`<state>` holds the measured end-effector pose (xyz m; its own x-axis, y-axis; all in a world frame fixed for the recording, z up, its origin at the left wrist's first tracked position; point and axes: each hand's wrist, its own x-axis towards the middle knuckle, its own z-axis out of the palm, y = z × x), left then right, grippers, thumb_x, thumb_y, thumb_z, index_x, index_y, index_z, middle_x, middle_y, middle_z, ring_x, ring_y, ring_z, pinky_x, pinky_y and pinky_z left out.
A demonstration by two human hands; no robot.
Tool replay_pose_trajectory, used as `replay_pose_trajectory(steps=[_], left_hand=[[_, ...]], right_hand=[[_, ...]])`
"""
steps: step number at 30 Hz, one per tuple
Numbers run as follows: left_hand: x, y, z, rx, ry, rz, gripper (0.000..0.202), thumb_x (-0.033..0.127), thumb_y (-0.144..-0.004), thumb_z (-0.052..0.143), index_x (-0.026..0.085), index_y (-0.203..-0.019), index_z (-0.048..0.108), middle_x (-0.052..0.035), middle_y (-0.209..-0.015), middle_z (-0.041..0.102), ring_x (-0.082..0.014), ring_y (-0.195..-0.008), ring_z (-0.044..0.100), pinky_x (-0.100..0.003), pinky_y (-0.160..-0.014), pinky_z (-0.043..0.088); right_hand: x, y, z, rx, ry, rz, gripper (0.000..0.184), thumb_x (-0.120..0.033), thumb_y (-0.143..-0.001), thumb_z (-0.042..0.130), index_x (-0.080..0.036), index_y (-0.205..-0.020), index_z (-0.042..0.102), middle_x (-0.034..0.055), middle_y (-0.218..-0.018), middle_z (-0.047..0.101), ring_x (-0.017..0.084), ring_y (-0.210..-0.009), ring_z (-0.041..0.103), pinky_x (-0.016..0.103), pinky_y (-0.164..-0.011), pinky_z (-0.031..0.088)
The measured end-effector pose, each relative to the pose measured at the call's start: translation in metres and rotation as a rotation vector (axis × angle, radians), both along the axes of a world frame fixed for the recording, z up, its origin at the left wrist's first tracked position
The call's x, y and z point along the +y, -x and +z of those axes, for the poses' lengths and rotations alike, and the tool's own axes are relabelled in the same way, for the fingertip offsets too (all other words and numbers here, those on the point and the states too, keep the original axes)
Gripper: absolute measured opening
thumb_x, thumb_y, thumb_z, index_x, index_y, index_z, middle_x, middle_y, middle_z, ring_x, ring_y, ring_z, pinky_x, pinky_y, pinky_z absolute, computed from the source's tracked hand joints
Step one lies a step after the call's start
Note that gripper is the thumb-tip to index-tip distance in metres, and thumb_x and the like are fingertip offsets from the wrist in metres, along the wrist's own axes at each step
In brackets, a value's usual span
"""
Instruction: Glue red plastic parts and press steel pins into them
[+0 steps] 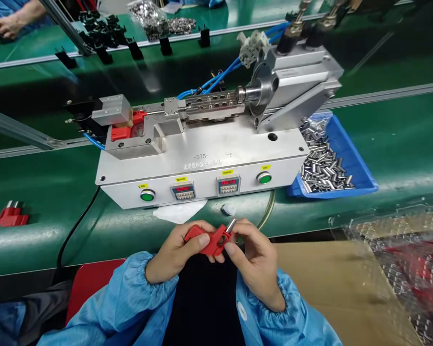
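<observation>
**Both hands gripping: red part and pin, at the bench edge**

Held between us: one red part (209,240), pinched in our left hand (173,252) by thumb and fingers, low and close to the body, just in front of the green belt (400,144). Our right hand (254,259) closes its fingertips on a small metal pin (231,225), whose lower end touches the part's upper right corner. We judge the pin only started, not seated.

Items around:
- Press (202,158), silver, standing on the belt past our hands; two green buttons and two red counters on its face.
- Second red part (124,129), sitting in the press's left fixture.
- Blue tray (356,168), right of the press, heaped with loose pins; supply is plentiful.
- Third red part (12,215), lying alone on the belt at far left, well apart.
- Bag (400,259) of clear wrap at lower right; contents are blurred.
- Another person's hand (5,26), top left, at the far bench.
</observation>
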<state>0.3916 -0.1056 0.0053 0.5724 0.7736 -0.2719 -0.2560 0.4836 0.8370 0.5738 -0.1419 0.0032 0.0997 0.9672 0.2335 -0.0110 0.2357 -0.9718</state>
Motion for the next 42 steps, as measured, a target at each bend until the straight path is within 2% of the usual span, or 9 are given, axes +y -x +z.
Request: replay_pose_trajectory(steps=[6,14,19,23,27,30,34,38,42], left_hand=[[0.0,0.003,0.001,-0.059,0.029,-0.027,0.031,0.045,-0.1,0.074,0.015,-0.106,0.077,-0.0072,-0.08,0.081,-0.0171,-0.071,0.075,-0.025,-0.071,0.061],[0.004,-0.002,-0.004,-0.061,0.017,-0.1,0.036,0.048,-0.102,0.069,0.014,-0.111,0.078,-0.0079,-0.081,0.08,-0.0152,-0.071,0.072,-0.024,-0.073,0.058],[0.0,0.003,-0.005,-0.053,-0.029,-0.083,0.037,0.05,-0.102,0.069,0.015,-0.112,0.077,-0.0089,-0.085,0.08,-0.0173,-0.072,0.071,-0.028,-0.074,0.058],[-0.004,0.009,-0.008,-0.089,-0.024,-0.087,0.058,0.065,-0.106,0.05,0.015,-0.121,0.075,-0.0095,-0.083,0.079,-0.0222,-0.073,0.072,-0.036,-0.076,0.057],[-0.004,0.009,-0.012,-0.113,0.081,-0.096,0.076,0.078,-0.102,0.04,0.015,-0.12,0.077,-0.009,-0.074,0.075,-0.0227,-0.068,0.07,-0.036,-0.071,0.054],[-0.002,0.007,-0.012,-0.095,0.124,-0.119,0.07,0.074,-0.103,0.046,0.015,-0.119,0.079,-0.0084,-0.072,0.073,-0.0213,-0.066,0.066,-0.036,-0.071,0.052],[0.0,0.005,-0.012,-0.116,0.088,-0.145,0.065,0.071,-0.103,0.051,0.016,-0.122,0.08,-0.0076,-0.074,0.072,-0.0194,-0.066,0.06,-0.039,-0.077,0.052],[-0.002,0.006,-0.014,-0.125,0.037,-0.152,0.063,0.069,-0.104,0.05,0.016,-0.124,0.079,-0.0092,-0.079,0.073,-0.0196,-0.068,0.059,-0.041,-0.082,0.052],[-0.003,0.012,-0.013,-0.087,-0.028,-0.148,0.064,0.069,-0.104,0.049,0.015,-0.126,0.077,-0.0074,-0.073,0.069,-0.0222,-0.074,0.061,-0.044,-0.092,0.051]], right_hand=[[-0.002,0.006,0.003,0.042,0.034,-0.018,0.005,-0.026,-0.1,0.072,-0.023,-0.103,0.071,0.0016,-0.082,0.064,0.015,-0.07,0.06,0.029,-0.066,0.053],[-0.006,0.003,-0.001,0.051,0.052,-0.047,0.006,-0.026,-0.1,0.073,-0.023,-0.104,0.071,0.0013,-0.082,0.065,0.015,-0.071,0.059,0.028,-0.066,0.052],[-0.002,0.007,-0.003,0.027,0.064,-0.034,0.008,-0.029,-0.1,0.073,-0.021,-0.101,0.07,0.0018,-0.081,0.065,0.015,-0.069,0.06,0.029,-0.065,0.053],[0.0,0.009,-0.003,0.005,0.058,-0.02,0.005,-0.027,-0.1,0.071,-0.022,-0.101,0.07,0.0016,-0.079,0.064,0.015,-0.07,0.059,0.03,-0.066,0.053],[-0.001,0.007,-0.005,-0.038,0.067,-0.046,0.008,-0.029,-0.1,0.07,-0.022,-0.099,0.069,0.0021,-0.078,0.062,0.017,-0.07,0.059,0.032,-0.066,0.055],[-0.004,0.005,-0.005,-0.042,0.037,-0.053,0.004,-0.024,-0.1,0.07,-0.023,-0.103,0.07,0.0026,-0.082,0.064,0.017,-0.072,0.06,0.032,-0.067,0.055],[-0.006,0.002,-0.005,-0.033,-0.027,-0.061,0.015,-0.019,-0.099,0.071,-0.025,-0.112,0.073,0.0025,-0.086,0.066,0.016,-0.073,0.06,0.03,-0.066,0.053],[-0.007,0.002,-0.007,-0.016,-0.004,-0.057,0.01,-0.023,-0.101,0.07,-0.025,-0.11,0.074,0.003,-0.087,0.067,0.016,-0.069,0.062,0.032,-0.064,0.054],[-0.003,0.005,-0.007,-0.021,0.014,-0.026,0.011,-0.031,-0.104,0.067,-0.023,-0.105,0.075,0.0048,-0.084,0.068,0.017,-0.067,0.064,0.033,-0.061,0.055]])
